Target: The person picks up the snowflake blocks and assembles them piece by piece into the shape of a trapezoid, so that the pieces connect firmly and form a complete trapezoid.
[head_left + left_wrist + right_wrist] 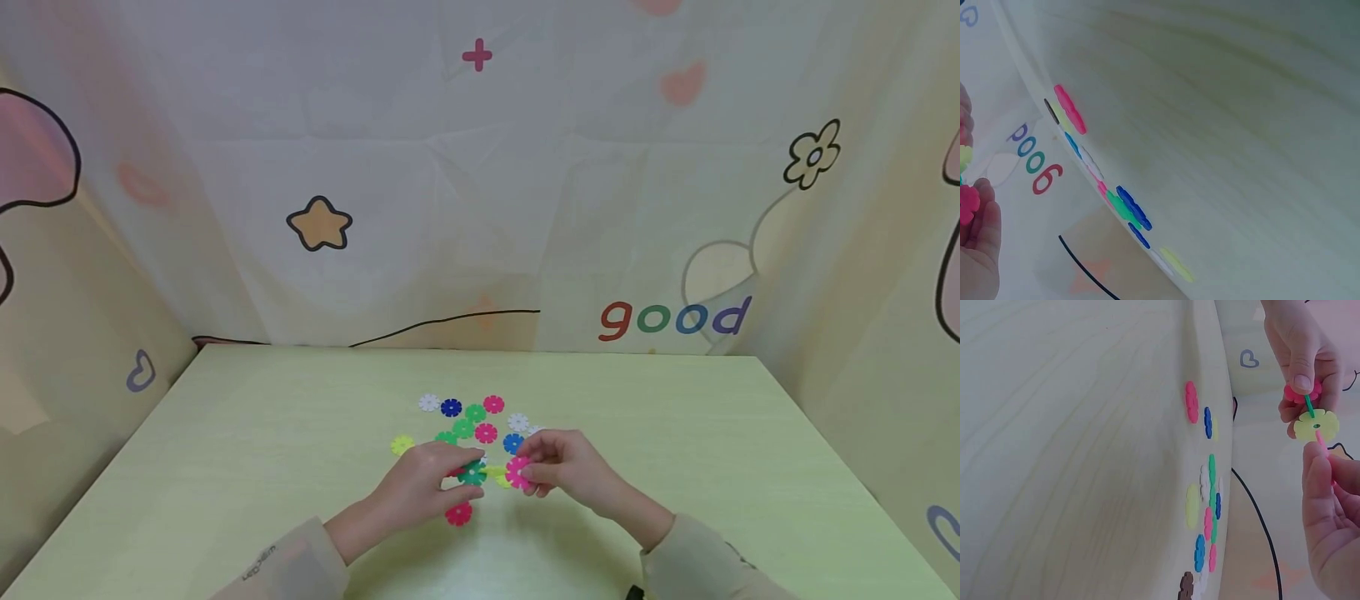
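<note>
Both hands are raised over the table, fingertips facing each other, around a small chain of notched plastic discs. My left hand pinches the near end, where a green disc shows; a red-pink disc sits between its thumb and fingers. A yellow disc stands in the middle, slotted onto the green one. Between thumb and fingers my right hand pinches a pink disc, its edge at the yellow disc. In the left wrist view, the hands are partly cut off at the left edge.
Loose discs lie flat on the pale table: a red-pink one by the left hand, a yellow one, a dark blue one, a blue one, several green, pink and white ones beyond. A printed cloth hangs behind.
</note>
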The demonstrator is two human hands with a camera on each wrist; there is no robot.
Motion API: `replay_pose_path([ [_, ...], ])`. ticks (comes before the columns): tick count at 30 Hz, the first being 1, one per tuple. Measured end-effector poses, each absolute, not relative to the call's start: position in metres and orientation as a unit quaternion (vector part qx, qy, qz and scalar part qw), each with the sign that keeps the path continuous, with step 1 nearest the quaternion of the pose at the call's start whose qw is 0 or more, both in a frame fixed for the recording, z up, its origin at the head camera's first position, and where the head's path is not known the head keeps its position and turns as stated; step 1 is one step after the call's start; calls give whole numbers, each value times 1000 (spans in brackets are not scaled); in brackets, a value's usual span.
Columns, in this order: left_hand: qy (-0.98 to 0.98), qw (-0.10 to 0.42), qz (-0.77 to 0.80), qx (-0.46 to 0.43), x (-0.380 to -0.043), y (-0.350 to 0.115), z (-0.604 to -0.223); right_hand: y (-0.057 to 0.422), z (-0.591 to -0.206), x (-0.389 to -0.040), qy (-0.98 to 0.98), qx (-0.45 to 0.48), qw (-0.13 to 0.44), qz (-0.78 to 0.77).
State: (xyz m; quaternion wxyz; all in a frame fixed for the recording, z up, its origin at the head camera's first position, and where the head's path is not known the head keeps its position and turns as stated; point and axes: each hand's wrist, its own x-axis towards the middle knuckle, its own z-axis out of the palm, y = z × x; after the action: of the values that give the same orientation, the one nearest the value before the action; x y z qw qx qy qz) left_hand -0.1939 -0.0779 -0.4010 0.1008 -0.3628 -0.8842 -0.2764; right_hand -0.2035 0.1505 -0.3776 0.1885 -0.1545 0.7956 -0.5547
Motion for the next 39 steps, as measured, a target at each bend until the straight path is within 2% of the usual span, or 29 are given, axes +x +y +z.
replay_pose_path([
  [13, -868, 128, -259, -403, -193, -79, -398, 144, -376, -203, 793, -137, 188, -563],
  [27, -848, 190, -221, -443, -191, -78, -394, 136, -368, -195, 787, -126, 169, -580],
  [30, -852, 181, -219, -440, -190, -77, -394, 137, -368, -195, 787, -128, 175, -578],
  [35, -865, 135, -258, -408, -191, -79, -395, 138, -369, -198, 780, -125, 193, -582],
  [39, -851, 128, -291, -417, -194, -81, -397, 138, -371, -199, 769, -129, 203, -593],
])
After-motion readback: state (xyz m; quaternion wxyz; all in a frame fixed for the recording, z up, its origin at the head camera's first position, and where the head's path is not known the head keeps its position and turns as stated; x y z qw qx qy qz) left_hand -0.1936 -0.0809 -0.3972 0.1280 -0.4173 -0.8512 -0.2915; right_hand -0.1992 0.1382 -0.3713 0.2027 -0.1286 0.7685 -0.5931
